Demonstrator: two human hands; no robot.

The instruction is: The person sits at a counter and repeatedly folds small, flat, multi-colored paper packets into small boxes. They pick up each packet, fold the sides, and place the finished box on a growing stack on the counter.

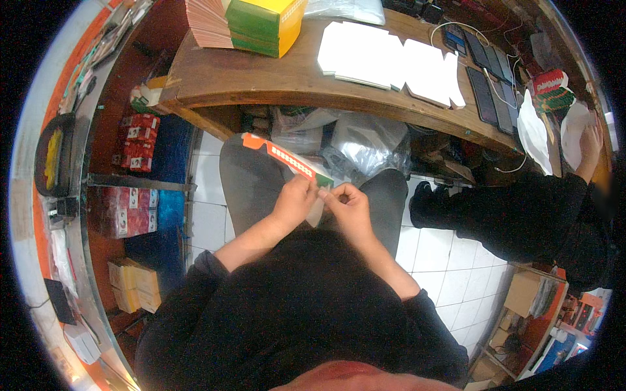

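Observation:
A partly folded printed cardboard carton (292,161), orange, white and green, is held above my lap. My left hand (296,198) grips its lower end. My right hand (348,203) pinches a pale flap at the same end, thumb against fingertips. On the wooden table beyond my knees lie white flat carton blanks (362,56), overlapping in two groups. A stack of green and yellow folded cartons (259,24) stands at the table's far left, beside a fanned stack of pinkish card edges (209,22).
Several phones (481,95) and white cables lie on the table's right part. A co-worker's hand (591,139) is at the far right near white and red-green cartons. Plastic bags (369,141) fill the space under the table (293,97). Shelves with red packs (139,141) stand left.

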